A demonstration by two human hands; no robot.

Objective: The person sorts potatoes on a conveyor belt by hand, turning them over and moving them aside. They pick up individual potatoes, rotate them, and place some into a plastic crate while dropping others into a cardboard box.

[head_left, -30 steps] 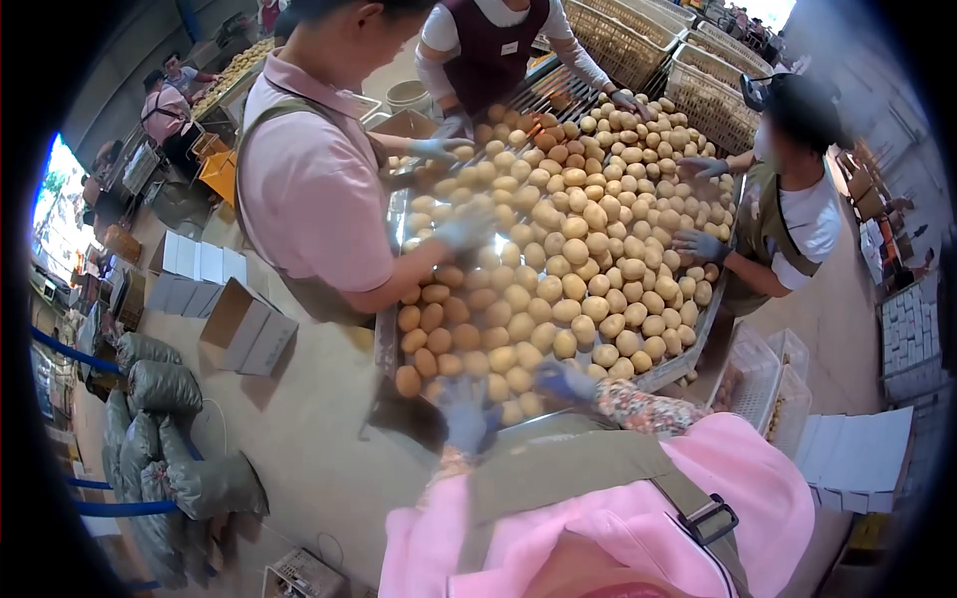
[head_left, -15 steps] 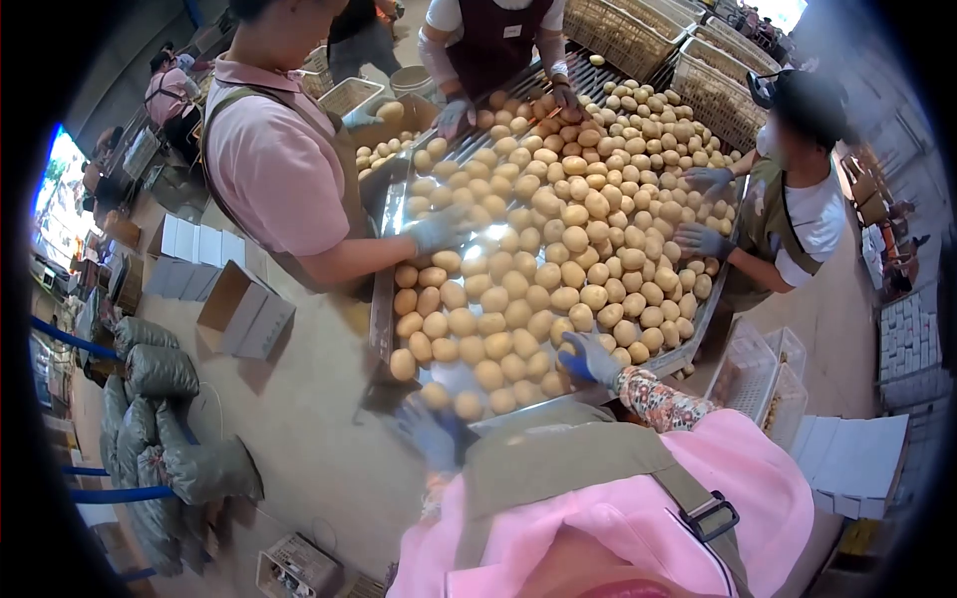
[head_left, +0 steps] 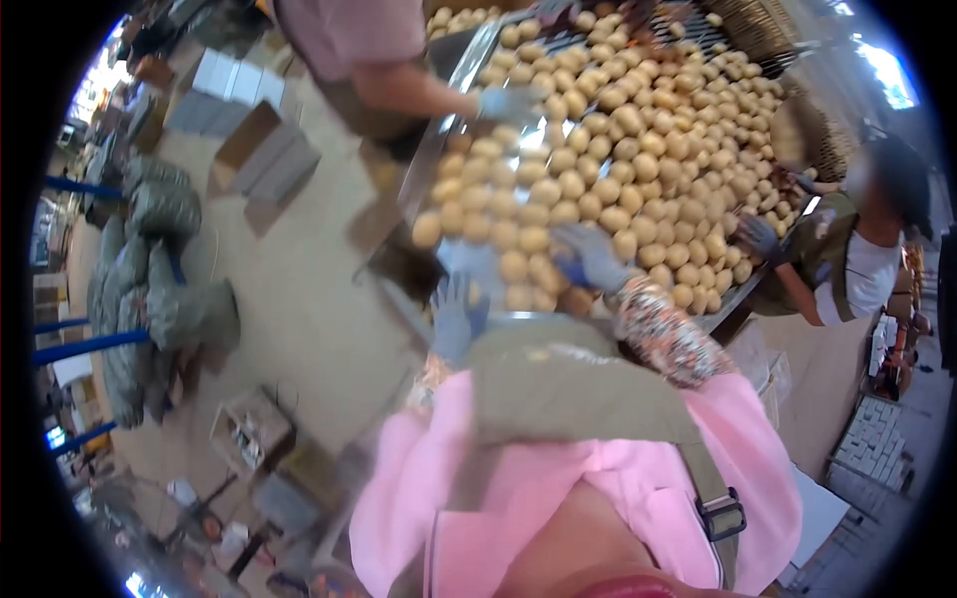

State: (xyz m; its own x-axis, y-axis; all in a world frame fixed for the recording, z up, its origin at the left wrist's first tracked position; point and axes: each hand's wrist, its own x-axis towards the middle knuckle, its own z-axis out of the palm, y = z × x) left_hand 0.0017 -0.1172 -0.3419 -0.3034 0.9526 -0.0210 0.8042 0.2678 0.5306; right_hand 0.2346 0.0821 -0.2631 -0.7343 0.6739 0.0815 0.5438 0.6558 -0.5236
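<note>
Close in, the gloved left hand [head_left: 457,319] is held with fingers spread at the near edge of the metal desk [head_left: 431,159], by a bare patch; whether a potato is touched cannot be told. Just beside it, the gloved right hand [head_left: 590,257] is laid over the nearest potatoes [head_left: 619,217], its fingers blurred, so whether one is gripped cannot be made out. Spreading and looking over by hand seems to be the step under way; for the next move, a sure fingertip hold is probably called for. Farther out, potatoes are strewn across the desk, flanked by one co-worker's glove [head_left: 511,103] and another's hand [head_left: 760,237]; beyond, a crate [head_left: 750,30] is parked.
</note>
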